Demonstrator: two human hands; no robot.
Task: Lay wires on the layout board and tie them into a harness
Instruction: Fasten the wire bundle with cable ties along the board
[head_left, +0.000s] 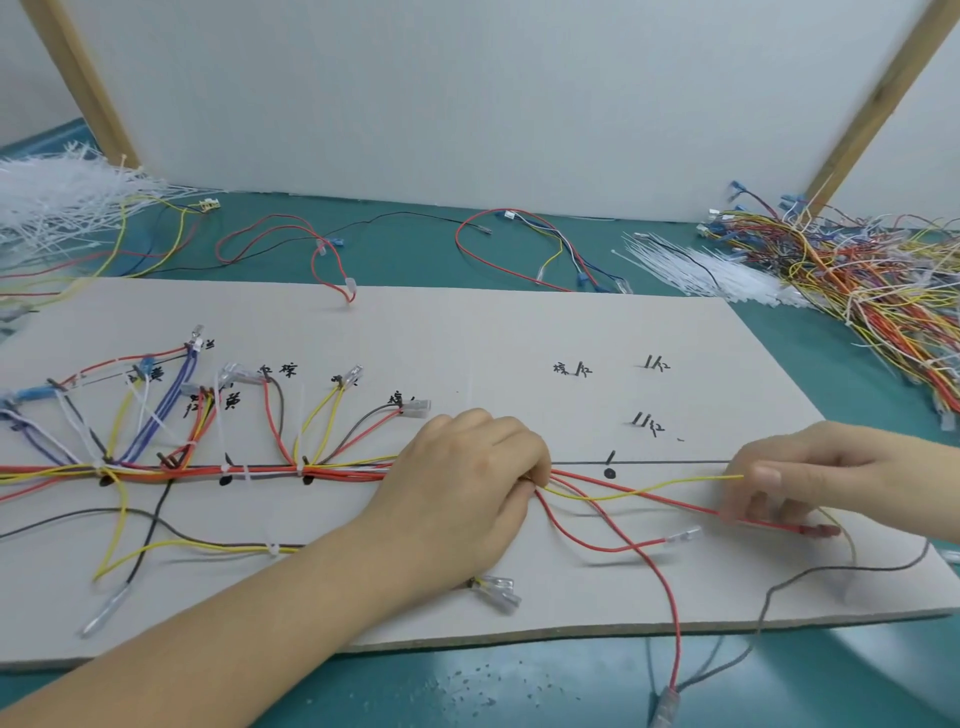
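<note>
Wires (332, 470) on the board's (493, 332) left half were tied; left hand (467, 483) clamped the bundle, right hand (810, 478) pinched loose red and yellow wires, right half unfinished.

layout board (467, 338): grey, flat, hand-marked | wires (270, 472): red/yellow bundle along trunk line, white-tied; loose ends fan right

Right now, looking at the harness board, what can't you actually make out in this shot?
Head view only:
- Left hand covers the trunk bundle, so any tie under it is hidden.
- Right hand: its fingers hide exactly which wires it pinches besides the red wire.
- Handwritten labels are too blurred to read.
- Wires at the left edge are cut off.
- The far-right wire pile is too tangled to count.
</note>
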